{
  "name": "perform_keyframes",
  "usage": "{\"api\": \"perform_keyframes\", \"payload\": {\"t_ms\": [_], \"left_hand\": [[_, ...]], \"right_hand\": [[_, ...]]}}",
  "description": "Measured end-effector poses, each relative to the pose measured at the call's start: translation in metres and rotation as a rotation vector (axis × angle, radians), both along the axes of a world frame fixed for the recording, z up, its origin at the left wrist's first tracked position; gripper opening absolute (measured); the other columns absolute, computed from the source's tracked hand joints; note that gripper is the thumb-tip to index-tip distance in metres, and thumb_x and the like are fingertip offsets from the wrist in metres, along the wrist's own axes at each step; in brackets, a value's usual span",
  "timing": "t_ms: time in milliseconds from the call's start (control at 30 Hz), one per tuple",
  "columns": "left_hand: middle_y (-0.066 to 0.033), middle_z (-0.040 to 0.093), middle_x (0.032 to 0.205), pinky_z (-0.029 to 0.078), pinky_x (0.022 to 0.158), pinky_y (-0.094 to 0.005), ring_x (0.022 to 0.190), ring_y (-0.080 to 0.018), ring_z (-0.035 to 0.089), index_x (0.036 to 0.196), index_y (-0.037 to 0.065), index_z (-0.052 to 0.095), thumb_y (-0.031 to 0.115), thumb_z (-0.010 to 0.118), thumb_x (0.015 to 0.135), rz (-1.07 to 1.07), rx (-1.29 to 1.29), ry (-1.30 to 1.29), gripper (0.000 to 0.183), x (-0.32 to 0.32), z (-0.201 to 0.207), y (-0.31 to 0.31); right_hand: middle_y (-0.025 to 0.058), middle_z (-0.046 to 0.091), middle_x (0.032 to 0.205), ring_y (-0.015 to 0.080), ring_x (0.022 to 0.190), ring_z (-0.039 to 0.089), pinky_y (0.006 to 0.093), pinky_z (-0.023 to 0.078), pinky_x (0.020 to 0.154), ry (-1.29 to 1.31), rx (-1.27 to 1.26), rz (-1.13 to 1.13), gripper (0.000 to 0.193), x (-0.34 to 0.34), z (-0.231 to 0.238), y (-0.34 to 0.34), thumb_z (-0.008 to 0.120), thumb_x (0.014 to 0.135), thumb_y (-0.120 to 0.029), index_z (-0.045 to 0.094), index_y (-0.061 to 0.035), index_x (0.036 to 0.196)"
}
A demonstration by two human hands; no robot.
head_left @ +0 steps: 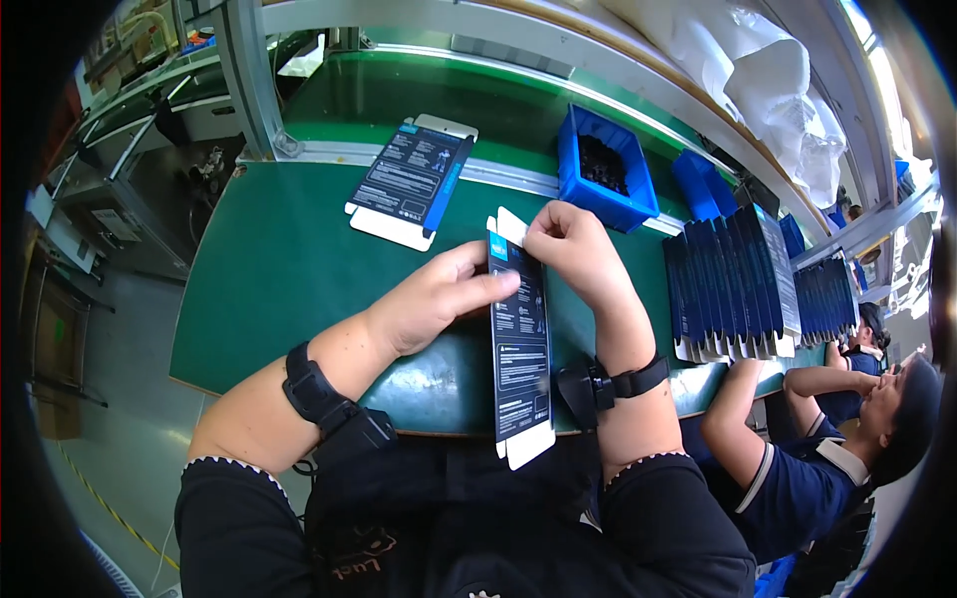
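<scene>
A narrow dark-blue and black printed carton (520,371) stands out in front of me over the table's near edge, with white flaps at both ends. My left hand (431,299) grips its upper left side, the thumb lying across the printed face. At the top end, the curled fingers of my right hand (578,251) pinch at the white flap (511,225); the fingertips are partly hidden. Beyond my left hand, a flattened carton (414,177) of the same kind lies on the green table (259,269), its white end flaps spread.
A blue bin (638,211) with small black parts stands at the back, and another blue bin (703,184) is right of it. Dark cartons (733,284) stand in a row at right. A co-worker (817,468) sits close on the right. A metal post (249,75) rises back left.
</scene>
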State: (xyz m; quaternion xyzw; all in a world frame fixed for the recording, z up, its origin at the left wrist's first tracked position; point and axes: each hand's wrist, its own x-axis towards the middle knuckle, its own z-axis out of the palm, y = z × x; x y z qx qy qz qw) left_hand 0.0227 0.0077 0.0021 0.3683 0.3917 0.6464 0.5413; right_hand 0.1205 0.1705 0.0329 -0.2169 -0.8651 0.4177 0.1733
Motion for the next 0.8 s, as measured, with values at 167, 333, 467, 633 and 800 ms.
{"api": "perform_keyframes", "payload": {"t_ms": [167,333,467,633,800], "left_hand": [[-0.0088,0.06,0.105,0.046,0.086,-0.034,0.094,-0.0192,0.058,0.113,0.001,0.053,0.041,0.039,0.095,0.141,-0.024,-0.314,0.046,-0.011,-0.003,0.004],[-0.0105,0.061,0.094,0.053,0.076,-0.0296,0.083,-0.0186,0.063,0.106,0.0,0.051,0.013,0.05,0.092,0.195,-0.117,-0.138,0.02,-0.009,-0.005,0.005],[-0.0116,0.058,0.086,0.056,0.067,-0.0304,0.074,-0.0192,0.063,0.1,0.0,0.047,0.017,0.052,0.091,0.072,-0.139,-0.041,0.019,-0.013,-0.01,0.007],[-0.0094,0.057,0.085,0.056,0.061,-0.0298,0.07,-0.0173,0.062,0.1,0.002,0.046,0.022,0.048,0.094,0.047,-0.244,0.082,0.021,-0.017,-0.007,0.004],[-0.0083,0.059,0.081,0.053,0.052,-0.0266,0.062,-0.015,0.06,0.103,0.002,0.05,0.016,0.04,0.094,-0.006,-0.21,0.225,0.019,-0.016,-0.004,0.003]], "right_hand": [[-0.0014,0.053,0.075,0.0051,0.066,0.051,0.0181,0.04,0.058,0.112,-0.25,0.068,0.02,-0.001,-0.004,-0.001,0.062,0.075,-0.003,0.05,-0.0023,0.091],[-0.0008,0.052,0.076,0.0043,0.068,0.051,0.018,0.04,0.06,0.188,-0.424,0.23,0.018,-0.003,-0.007,-0.015,0.059,0.078,-0.001,0.048,-0.0015,0.094],[-0.0003,0.052,0.08,0.005,0.072,0.051,0.0186,0.042,0.064,0.151,-0.397,0.296,0.019,-0.002,-0.012,-0.01,0.057,0.079,-0.001,0.049,-0.0019,0.096],[0.001,0.051,0.076,0.0061,0.07,0.05,0.0205,0.043,0.066,0.163,-0.405,0.353,0.021,-0.001,-0.004,-0.019,0.054,0.077,-0.001,0.048,-0.0004,0.098],[-0.002,0.048,0.071,0.005,0.065,0.046,0.0202,0.038,0.061,0.095,-0.422,0.388,0.027,0.0,-0.004,-0.021,0.054,0.078,-0.001,0.049,-0.0011,0.105]]}}
